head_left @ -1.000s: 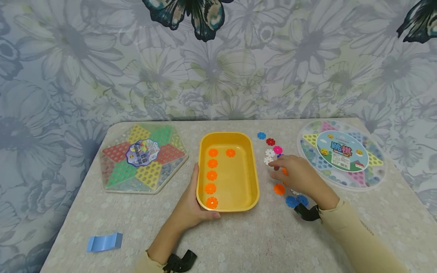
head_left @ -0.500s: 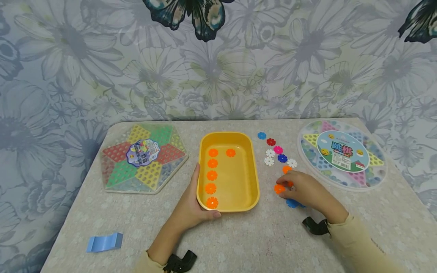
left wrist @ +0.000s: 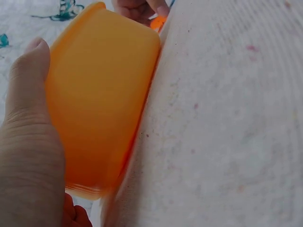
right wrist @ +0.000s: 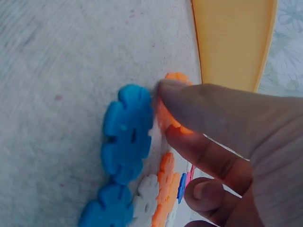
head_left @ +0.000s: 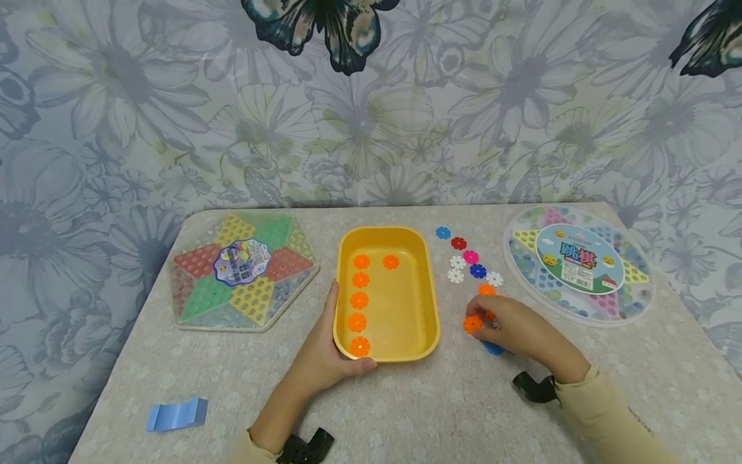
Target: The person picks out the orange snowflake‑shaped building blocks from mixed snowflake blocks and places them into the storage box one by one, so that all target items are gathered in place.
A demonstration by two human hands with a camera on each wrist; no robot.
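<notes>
My left hand [head_left: 324, 351] grips the near left corner of a yellow plastic tray [head_left: 406, 309], thumb along the front wall and fingers along the left side. Inside the tray, several orange snowflake discs [head_left: 359, 300] line the left side, and one more orange disc [head_left: 391, 261] lies at the back right of that column. To the right of the tray, my right hand [head_left: 513, 328] pinches another orange snowflake disc [right wrist: 173, 109] between thumb and index finger, close over the table. Blue discs [right wrist: 127, 135] lie right beside the thumb, partly hidden by the hand in the head view.
Loose white discs [head_left: 456, 276], a red disc [head_left: 458, 243], a pink disc [head_left: 471, 256] and others trail toward the back. A hexagonal board-game box [head_left: 243, 303] lies at left, a round one [head_left: 580, 258] at right. A light-blue curved piece [head_left: 176, 414] sits front left.
My right hand has moved from over the white discs toward the near side, down to an orange disc, and its thumb and finger have closed on it. The left hand and tray stay put.
</notes>
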